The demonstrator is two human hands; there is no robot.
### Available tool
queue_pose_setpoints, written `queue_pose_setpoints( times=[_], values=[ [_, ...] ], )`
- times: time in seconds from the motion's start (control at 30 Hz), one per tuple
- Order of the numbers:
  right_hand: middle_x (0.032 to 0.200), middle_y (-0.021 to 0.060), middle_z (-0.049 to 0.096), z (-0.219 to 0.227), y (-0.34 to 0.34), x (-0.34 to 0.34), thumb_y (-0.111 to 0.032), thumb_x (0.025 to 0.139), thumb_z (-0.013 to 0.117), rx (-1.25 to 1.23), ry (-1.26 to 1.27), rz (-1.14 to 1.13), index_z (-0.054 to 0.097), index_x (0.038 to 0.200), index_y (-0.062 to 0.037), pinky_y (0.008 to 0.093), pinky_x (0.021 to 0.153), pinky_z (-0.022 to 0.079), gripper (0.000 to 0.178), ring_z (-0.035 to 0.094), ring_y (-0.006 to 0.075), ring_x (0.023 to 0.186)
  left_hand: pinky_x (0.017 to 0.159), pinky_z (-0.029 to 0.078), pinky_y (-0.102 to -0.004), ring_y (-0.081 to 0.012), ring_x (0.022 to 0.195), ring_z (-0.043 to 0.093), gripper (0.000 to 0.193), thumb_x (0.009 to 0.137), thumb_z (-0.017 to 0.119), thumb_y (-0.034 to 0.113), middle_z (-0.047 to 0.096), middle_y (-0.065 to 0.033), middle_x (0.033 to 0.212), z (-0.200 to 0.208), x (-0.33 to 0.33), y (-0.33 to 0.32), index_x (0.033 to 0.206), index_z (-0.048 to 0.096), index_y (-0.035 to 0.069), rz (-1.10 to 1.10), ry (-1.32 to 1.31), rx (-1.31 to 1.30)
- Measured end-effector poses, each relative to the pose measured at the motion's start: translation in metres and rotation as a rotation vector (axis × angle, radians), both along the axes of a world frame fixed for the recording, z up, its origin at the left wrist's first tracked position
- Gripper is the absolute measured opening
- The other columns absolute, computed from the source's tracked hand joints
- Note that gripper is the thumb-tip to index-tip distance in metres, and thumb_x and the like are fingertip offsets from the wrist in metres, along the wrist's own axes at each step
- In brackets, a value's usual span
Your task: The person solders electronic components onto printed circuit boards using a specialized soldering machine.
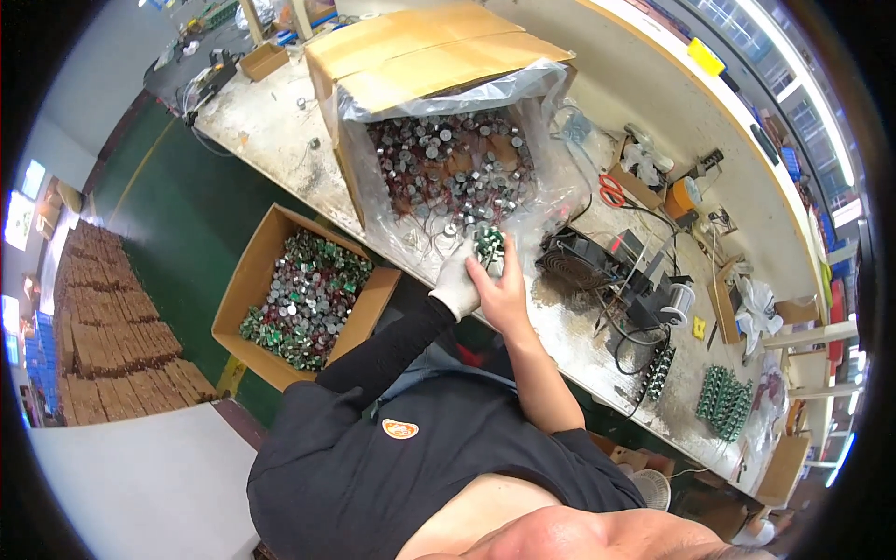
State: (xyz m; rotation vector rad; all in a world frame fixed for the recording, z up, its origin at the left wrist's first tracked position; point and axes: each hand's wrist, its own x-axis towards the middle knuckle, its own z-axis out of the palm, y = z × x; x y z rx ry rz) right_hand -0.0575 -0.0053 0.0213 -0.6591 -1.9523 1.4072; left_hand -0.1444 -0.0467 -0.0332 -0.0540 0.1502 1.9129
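Observation:
My left hand (455, 287), in a white glove, is closed round a bunch of small green circuit boards (488, 245) with white and silver parts. My bare right hand (505, 297) presses against the same bunch from the right, thumb and fingers on it. Both hands meet at the bench's front edge, just before a large cardboard box (420, 58) lying with its plastic-lined mouth toward me. Inside it are many small round silver parts (446, 154) with dark red wires. Left of my left forearm, a lower open carton (252, 289) holds a heap of round silver parts with green boards.
On the bench (569, 350) to the right stand a black fan (574, 261), a solder wire spool (678, 303) and red-handled scissors (611, 190). Rows of green boards (724, 403) lie farther right. Stacked brown cardboard (107, 317) fills the floor at far left.

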Motion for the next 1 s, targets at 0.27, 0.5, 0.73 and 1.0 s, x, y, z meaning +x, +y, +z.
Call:
queue_pose_setpoints(
  times=[0.27, 0.5, 0.73, 1.0],
  values=[
    [0.122, 0.0133, 0.049, 0.007, -0.024, 0.048, -0.003, 0.079, 0.067, 0.153, 0.18, -0.089, 0.042, 0.127, 0.0016, 0.0349, 0.098, 0.034, 0.054, 0.046, 0.0233, 0.113, 0.065, 0.048, -0.0274, -0.014, 0.07, 0.06, 0.011, 0.087, 0.065, 0.012, 0.064, -0.0043, 0.08, 0.066, -0.004, -0.037, 0.09, 0.065, 0.002, 0.216, 0.491, -0.665],
    [0.118, 0.0122, 0.051, -0.002, -0.045, 0.048, 0.001, 0.084, 0.062, -0.187, 0.213, 0.189, 0.04, 0.125, 0.0002, 0.0308, 0.089, 0.042, 0.046, 0.051, 0.0183, 0.102, 0.065, 0.052, -0.0295, -0.0181, 0.067, 0.061, 0.005, 0.085, 0.062, 0.003, 0.062, -0.0063, 0.079, 0.057, -0.055, -0.156, 0.09, 0.059, 0.003, 0.733, 0.015, -0.452],
    [0.115, 0.0107, 0.051, -0.005, -0.057, 0.051, 0.005, 0.083, 0.061, -0.292, 0.198, 0.341, 0.041, 0.124, -0.0015, 0.0276, 0.084, 0.043, 0.047, 0.051, 0.0157, 0.097, 0.094, 0.041, -0.0377, -0.0241, 0.094, 0.054, 0.013, 0.088, 0.056, 0.011, 0.06, -0.0083, 0.098, -0.059, -0.071, -0.303, 0.099, 0.054, 0.004, 0.906, -0.219, -0.849],
    [0.089, 0.0039, 0.059, -0.024, -0.054, 0.084, 0.0, 0.085, 0.063, -0.492, -0.055, 0.396, 0.054, 0.109, -0.0021, 0.0237, 0.072, 0.047, 0.025, 0.056, 0.0109, 0.078, 0.05, 0.038, -0.0272, -0.0118, 0.05, 0.046, 0.015, 0.084, 0.063, 0.008, 0.05, 0.0021, 0.062, -0.028, -0.053, -0.234, 0.074, 0.054, 0.012, 0.833, 0.084, -0.823]
  ],
)
